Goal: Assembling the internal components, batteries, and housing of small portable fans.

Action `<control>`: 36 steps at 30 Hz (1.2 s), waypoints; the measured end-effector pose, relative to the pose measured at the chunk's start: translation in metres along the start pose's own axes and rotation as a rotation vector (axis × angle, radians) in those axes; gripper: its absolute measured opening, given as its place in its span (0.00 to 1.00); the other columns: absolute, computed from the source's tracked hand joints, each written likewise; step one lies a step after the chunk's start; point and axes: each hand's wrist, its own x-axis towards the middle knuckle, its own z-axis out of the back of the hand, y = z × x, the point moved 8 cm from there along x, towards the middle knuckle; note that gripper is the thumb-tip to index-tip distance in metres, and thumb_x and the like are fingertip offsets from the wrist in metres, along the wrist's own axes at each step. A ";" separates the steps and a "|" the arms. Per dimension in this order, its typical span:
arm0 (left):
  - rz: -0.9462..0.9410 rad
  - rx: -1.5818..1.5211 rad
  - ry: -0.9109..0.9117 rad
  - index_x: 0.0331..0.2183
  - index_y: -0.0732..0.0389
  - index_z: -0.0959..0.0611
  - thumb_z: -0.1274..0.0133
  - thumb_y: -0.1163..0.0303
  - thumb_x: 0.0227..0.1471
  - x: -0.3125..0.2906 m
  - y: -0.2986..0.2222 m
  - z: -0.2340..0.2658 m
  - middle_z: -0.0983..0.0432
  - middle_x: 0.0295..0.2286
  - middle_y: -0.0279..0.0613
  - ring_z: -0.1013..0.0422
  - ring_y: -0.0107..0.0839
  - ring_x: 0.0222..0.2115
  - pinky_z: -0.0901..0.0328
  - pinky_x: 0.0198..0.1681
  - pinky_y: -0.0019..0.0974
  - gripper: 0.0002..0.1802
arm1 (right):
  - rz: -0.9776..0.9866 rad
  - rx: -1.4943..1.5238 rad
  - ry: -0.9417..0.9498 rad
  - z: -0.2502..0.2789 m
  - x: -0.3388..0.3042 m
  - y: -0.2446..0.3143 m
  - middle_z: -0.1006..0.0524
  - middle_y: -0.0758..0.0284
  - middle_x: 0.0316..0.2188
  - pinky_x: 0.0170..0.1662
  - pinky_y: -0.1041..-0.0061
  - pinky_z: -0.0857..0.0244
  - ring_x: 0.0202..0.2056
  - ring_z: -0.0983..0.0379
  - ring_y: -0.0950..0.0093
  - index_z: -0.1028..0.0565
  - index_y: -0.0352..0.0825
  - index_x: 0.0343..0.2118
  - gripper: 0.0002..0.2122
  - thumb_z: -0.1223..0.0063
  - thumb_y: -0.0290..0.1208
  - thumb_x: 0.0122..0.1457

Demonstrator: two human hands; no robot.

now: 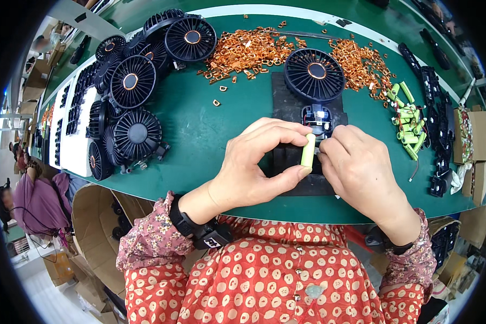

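Between the thumb and fingers of my left hand [259, 159] is a light green cylindrical battery cell [308, 151], held upright by its two ends. My right hand [356, 164] is pinched closed just right of the battery, by the lower end of a small fan [314, 75]. Whatever those right fingertips hold is hidden behind the fingers. The fan has a dark round grille with a copper-coloured ring, and its opened housing [317, 117] shows electronic parts inside. It lies on a black mat [286, 102], its head away from me.
Dark fan heads [137, 132] are heaped at the left, beside a white tray [73, 154]. Small orange clip-like pieces [248, 51] lie in piles at the back. Green batteries [409, 121] with wires sit at the right, next to black housing parts [443, 135]. Cardboard boxes [94, 232] flank the green table.
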 end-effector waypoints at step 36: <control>-0.178 0.472 0.057 0.38 0.56 0.14 0.29 0.69 0.33 0.010 -0.030 -0.023 0.20 0.44 0.34 0.28 0.38 0.38 0.32 0.41 0.40 0.23 | -0.386 0.921 0.598 -0.009 -0.155 -0.048 0.24 0.68 0.25 0.28 0.74 0.33 0.24 0.26 0.73 0.20 0.35 0.38 0.08 0.39 0.26 0.54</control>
